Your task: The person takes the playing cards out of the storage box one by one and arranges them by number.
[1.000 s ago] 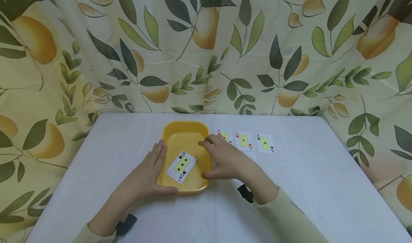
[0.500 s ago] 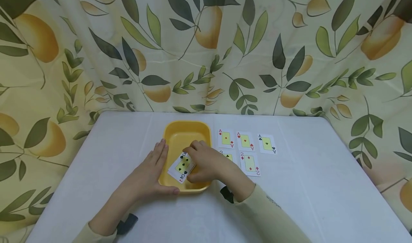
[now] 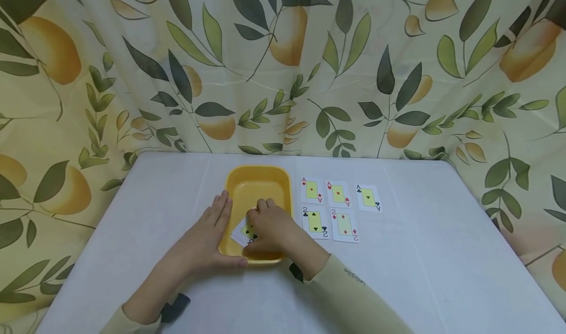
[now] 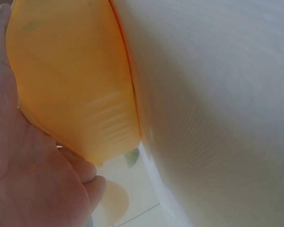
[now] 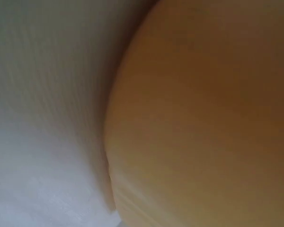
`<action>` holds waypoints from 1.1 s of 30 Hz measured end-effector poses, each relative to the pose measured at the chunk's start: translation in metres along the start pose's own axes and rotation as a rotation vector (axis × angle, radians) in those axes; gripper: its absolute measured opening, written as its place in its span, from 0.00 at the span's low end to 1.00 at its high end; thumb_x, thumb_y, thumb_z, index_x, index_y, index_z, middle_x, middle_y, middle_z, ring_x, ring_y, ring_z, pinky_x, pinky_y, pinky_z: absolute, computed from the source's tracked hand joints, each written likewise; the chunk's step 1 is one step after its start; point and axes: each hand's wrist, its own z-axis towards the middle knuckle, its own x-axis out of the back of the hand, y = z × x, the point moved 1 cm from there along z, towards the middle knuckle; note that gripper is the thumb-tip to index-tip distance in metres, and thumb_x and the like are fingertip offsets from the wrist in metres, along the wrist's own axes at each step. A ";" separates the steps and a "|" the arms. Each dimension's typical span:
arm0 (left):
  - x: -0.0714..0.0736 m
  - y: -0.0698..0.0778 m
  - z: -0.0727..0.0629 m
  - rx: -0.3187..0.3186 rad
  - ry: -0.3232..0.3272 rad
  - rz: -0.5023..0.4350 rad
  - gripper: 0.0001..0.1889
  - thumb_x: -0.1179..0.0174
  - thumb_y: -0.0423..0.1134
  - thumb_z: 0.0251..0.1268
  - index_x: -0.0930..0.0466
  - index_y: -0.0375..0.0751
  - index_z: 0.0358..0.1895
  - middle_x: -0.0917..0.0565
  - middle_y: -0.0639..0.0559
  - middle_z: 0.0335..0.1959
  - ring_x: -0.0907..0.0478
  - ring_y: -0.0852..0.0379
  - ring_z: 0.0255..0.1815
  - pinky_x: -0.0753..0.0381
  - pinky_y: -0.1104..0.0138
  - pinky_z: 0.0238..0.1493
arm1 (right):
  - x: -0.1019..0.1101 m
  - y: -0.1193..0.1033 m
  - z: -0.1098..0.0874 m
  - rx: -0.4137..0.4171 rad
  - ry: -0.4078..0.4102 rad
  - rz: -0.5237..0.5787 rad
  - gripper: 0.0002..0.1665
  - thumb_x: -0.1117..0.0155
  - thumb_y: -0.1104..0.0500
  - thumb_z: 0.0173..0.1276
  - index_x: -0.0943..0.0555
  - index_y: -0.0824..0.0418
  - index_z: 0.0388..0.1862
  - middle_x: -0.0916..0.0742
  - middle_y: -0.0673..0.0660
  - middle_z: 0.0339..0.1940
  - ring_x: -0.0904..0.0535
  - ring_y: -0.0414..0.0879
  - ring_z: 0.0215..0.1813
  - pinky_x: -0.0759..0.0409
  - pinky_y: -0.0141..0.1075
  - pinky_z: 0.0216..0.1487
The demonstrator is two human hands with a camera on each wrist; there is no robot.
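A yellow tray (image 3: pixel 259 173) stands on the white-covered table. My left hand (image 3: pixel 205 236) rests along its left rim with straight fingers, the thumb at the near edge. In the left wrist view, that hand (image 4: pixel 33 161) lies against the outer wall of the tray (image 4: pixel 75 71). Inside the tray is a small pile of playing cards (image 3: pixel 239 233), the top one bearing black spades on a yellow panel. My right hand (image 3: pixel 271 231) reaches over the right rim and pinches the top card between fingers and thumb, covering much of it. The right wrist view shows only the tray's outside (image 5: pixel 189 118) and white cloth.
Right of the tray, face-up cards lie in two rows: the ace of diamonds (image 3: pixel 311 190), ace of hearts (image 3: pixel 338 194) and ace of clubs (image 3: pixel 367 197) behind, the two of clubs (image 3: pixel 315 222) and two of diamonds (image 3: pixel 344 224) in front. A fruit-patterned curtain (image 3: pixel 265 88) hangs behind the table.
My right hand has moved left from the tray's right rim onto the card pile, uncovering the two lower cards on the table. The left hand has stayed on the tray.
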 end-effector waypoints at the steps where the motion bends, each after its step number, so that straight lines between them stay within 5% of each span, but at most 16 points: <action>1: 0.000 0.000 0.000 0.000 -0.002 0.000 0.75 0.46 0.88 0.37 0.59 0.34 0.80 0.63 0.43 0.83 0.62 0.44 0.83 0.46 0.49 0.78 | -0.001 0.000 0.001 0.000 0.002 -0.004 0.44 0.26 0.31 0.50 0.22 0.56 0.60 0.22 0.55 0.51 0.33 0.48 0.49 0.24 0.35 0.52; 15: -0.001 0.000 0.001 -0.014 0.005 -0.002 0.75 0.47 0.88 0.38 0.59 0.33 0.80 0.64 0.42 0.83 0.63 0.44 0.83 0.47 0.49 0.78 | 0.006 0.009 0.010 0.049 -0.008 0.063 0.32 0.26 0.53 0.54 0.23 0.49 0.60 0.23 0.53 0.57 0.30 0.49 0.57 0.24 0.39 0.62; 20: 0.000 0.000 0.000 -0.022 0.015 -0.006 0.74 0.47 0.87 0.39 0.59 0.33 0.80 0.63 0.41 0.83 0.62 0.43 0.83 0.46 0.48 0.78 | 0.006 0.011 0.011 0.029 -0.015 0.059 0.41 0.25 0.45 0.54 0.26 0.52 0.67 0.23 0.55 0.63 0.29 0.50 0.61 0.26 0.41 0.68; 24: -0.001 0.000 0.000 -0.014 0.002 -0.007 0.75 0.48 0.88 0.38 0.60 0.34 0.80 0.65 0.43 0.83 0.64 0.44 0.83 0.47 0.49 0.78 | 0.004 0.009 0.015 0.003 -0.018 0.044 0.49 0.22 0.41 0.48 0.27 0.54 0.69 0.22 0.54 0.58 0.28 0.48 0.56 0.24 0.39 0.63; 33: 0.001 0.001 -0.001 -0.004 -0.005 -0.009 0.74 0.45 0.87 0.38 0.60 0.34 0.80 0.64 0.43 0.83 0.64 0.45 0.83 0.48 0.49 0.79 | 0.001 0.004 0.019 0.023 0.004 -0.007 0.43 0.26 0.39 0.47 0.24 0.43 0.65 0.23 0.53 0.49 0.31 0.47 0.48 0.23 0.38 0.48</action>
